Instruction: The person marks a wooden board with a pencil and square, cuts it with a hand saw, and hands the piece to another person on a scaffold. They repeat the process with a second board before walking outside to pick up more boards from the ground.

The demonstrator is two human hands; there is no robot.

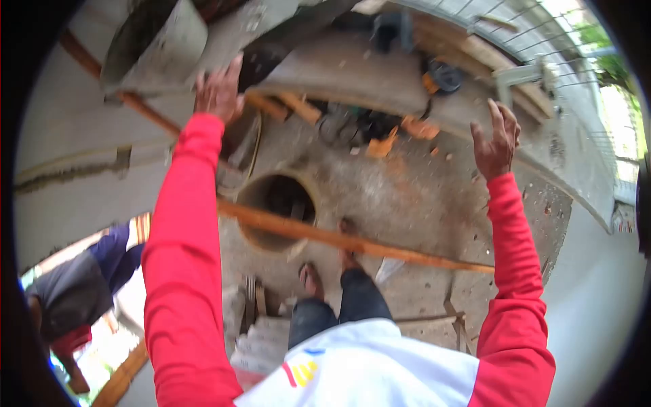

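Observation:
My left hand (pixel 220 93) reaches out at the upper left with its fingers spread and nothing in them. It is close to a grey, open-mouthed container (pixel 173 51) and overlaps the near end of the long concrete ledge (pixel 339 74). At the right, my right hand (pixel 497 141) is raised with fingers apart, also holding nothing. In this view it lies over the ledge's front edge. A round black and yellow tool or reel (pixel 444 76) sits on the ledge between my hands, nearer the right one.
A wooden bar (pixel 359 242) crosses in front of my legs. Below it stands a round, hollow concrete pipe (pixel 242 230). Orange scraps (pixel 383 143) and dark rubble lie under the ledge. Wire mesh (pixel 515 27) runs behind it. Another person (pixel 74 292) is at the lower left.

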